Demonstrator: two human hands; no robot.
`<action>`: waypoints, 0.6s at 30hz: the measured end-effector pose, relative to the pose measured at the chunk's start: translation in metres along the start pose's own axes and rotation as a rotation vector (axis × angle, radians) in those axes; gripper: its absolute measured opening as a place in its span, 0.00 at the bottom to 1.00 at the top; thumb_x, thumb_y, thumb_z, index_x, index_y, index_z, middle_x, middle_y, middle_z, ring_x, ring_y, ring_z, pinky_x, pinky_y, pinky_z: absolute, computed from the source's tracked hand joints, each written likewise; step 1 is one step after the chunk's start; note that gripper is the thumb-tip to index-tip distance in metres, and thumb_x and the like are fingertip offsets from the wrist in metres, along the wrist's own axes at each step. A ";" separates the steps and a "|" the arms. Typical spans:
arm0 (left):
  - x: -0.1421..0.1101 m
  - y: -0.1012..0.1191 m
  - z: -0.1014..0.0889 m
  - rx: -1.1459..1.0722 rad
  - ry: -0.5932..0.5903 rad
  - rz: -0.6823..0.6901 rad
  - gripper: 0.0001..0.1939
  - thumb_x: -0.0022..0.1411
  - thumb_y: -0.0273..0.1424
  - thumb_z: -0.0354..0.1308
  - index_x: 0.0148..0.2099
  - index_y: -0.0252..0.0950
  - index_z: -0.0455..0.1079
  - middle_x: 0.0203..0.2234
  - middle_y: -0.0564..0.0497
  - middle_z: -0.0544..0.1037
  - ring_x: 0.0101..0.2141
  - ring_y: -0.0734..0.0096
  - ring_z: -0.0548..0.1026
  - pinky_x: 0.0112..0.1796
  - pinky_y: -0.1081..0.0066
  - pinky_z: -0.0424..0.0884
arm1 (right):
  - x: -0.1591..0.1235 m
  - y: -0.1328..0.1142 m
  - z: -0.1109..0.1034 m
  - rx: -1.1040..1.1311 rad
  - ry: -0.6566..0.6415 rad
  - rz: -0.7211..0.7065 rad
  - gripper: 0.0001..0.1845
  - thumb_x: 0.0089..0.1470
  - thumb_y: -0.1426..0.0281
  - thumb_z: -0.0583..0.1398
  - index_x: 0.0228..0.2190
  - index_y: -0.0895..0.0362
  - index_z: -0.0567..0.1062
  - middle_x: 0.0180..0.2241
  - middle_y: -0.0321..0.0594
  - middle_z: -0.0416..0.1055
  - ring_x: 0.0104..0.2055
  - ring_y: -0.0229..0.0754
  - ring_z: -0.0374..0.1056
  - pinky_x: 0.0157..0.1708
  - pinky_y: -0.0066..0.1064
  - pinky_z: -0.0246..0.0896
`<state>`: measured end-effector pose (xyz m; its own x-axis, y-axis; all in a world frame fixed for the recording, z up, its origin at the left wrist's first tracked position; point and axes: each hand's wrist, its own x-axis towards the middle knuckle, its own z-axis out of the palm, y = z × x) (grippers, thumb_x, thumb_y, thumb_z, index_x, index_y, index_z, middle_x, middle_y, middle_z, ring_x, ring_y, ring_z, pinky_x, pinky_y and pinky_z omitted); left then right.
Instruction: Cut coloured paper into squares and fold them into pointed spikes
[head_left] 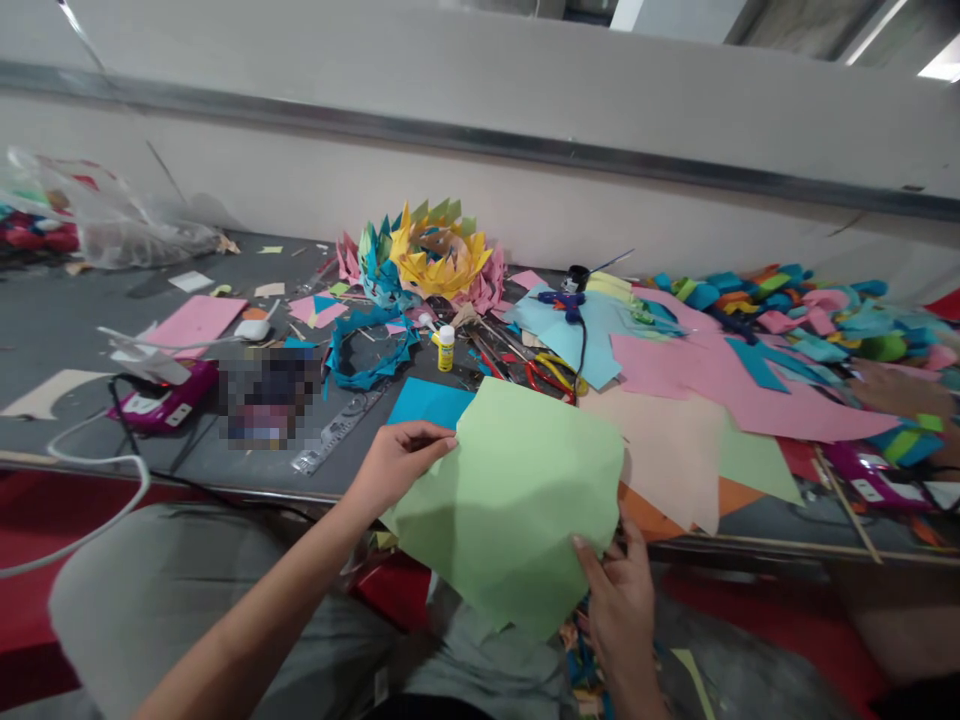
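Observation:
A light green sheet of paper (517, 490) with uneven cut edges is held up above my lap at the table's front edge. My left hand (401, 465) pinches its upper left edge between thumb and fingers. At the lower right edge, my right hand (619, 580) grips it with the thumb on top and the fingers behind. Just past the sheet lies a blue piece of paper (427, 402), partly covered by it. Peach paper (667, 450) and orange paper (660, 515) lie to the right of the sheet.
Behind stand folded-paper crowns (439, 255), a blue paper ring (367, 350), a glue bottle (445, 350) and a glue gun (561, 300). A clear ruler (330, 440) and a purple power strip (169, 395) lie left. Another person's hand (900, 390) is at far right.

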<state>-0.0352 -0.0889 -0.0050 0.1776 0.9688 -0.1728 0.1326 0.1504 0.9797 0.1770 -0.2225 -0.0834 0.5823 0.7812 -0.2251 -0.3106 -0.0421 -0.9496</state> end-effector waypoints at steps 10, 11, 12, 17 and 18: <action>-0.006 0.003 -0.022 -0.011 -0.247 -0.051 0.11 0.48 0.36 0.60 0.24 0.33 0.66 0.19 0.57 0.64 0.23 0.78 0.60 0.25 0.78 0.56 | 0.021 -0.020 0.003 -0.088 -0.158 0.050 0.47 0.38 0.63 0.68 0.57 0.53 0.54 0.48 0.49 0.70 0.46 0.49 0.69 0.40 0.37 0.68; -0.008 0.003 -0.024 -0.054 -0.265 -0.080 0.11 0.48 0.36 0.60 0.24 0.33 0.65 0.19 0.57 0.63 0.23 0.79 0.59 0.25 0.78 0.56 | 0.025 -0.022 0.003 -0.080 -0.191 0.057 0.47 0.38 0.64 0.68 0.57 0.53 0.54 0.47 0.48 0.70 0.45 0.50 0.69 0.40 0.37 0.68; -0.010 0.003 -0.026 -0.105 -0.276 -0.117 0.11 0.47 0.35 0.60 0.24 0.33 0.65 0.18 0.58 0.62 0.22 0.79 0.59 0.24 0.79 0.55 | 0.030 -0.025 0.004 -0.071 -0.219 0.063 0.47 0.38 0.64 0.68 0.57 0.53 0.54 0.46 0.48 0.71 0.44 0.50 0.70 0.40 0.37 0.68; -0.016 -0.001 -0.029 -0.454 -0.272 -0.253 0.13 0.46 0.33 0.63 0.23 0.33 0.61 0.18 0.59 0.62 0.20 0.81 0.61 0.21 0.80 0.58 | 0.049 -0.037 0.013 -0.063 -0.295 0.059 0.46 0.38 0.65 0.68 0.56 0.53 0.54 0.40 0.46 0.75 0.39 0.49 0.72 0.36 0.37 0.69; -0.016 -0.003 -0.029 -0.506 -0.249 -0.255 0.13 0.46 0.33 0.63 0.24 0.34 0.62 0.18 0.59 0.63 0.20 0.81 0.62 0.22 0.81 0.59 | 0.052 -0.040 0.015 -0.071 -0.316 0.055 0.45 0.39 0.65 0.68 0.56 0.52 0.55 0.41 0.46 0.74 0.40 0.49 0.72 0.36 0.37 0.69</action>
<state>-0.0668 -0.0994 -0.0024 0.4318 0.8239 -0.3671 -0.2667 0.5054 0.8206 0.2085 -0.1708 -0.0533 0.3005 0.9308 -0.2082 -0.2759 -0.1241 -0.9531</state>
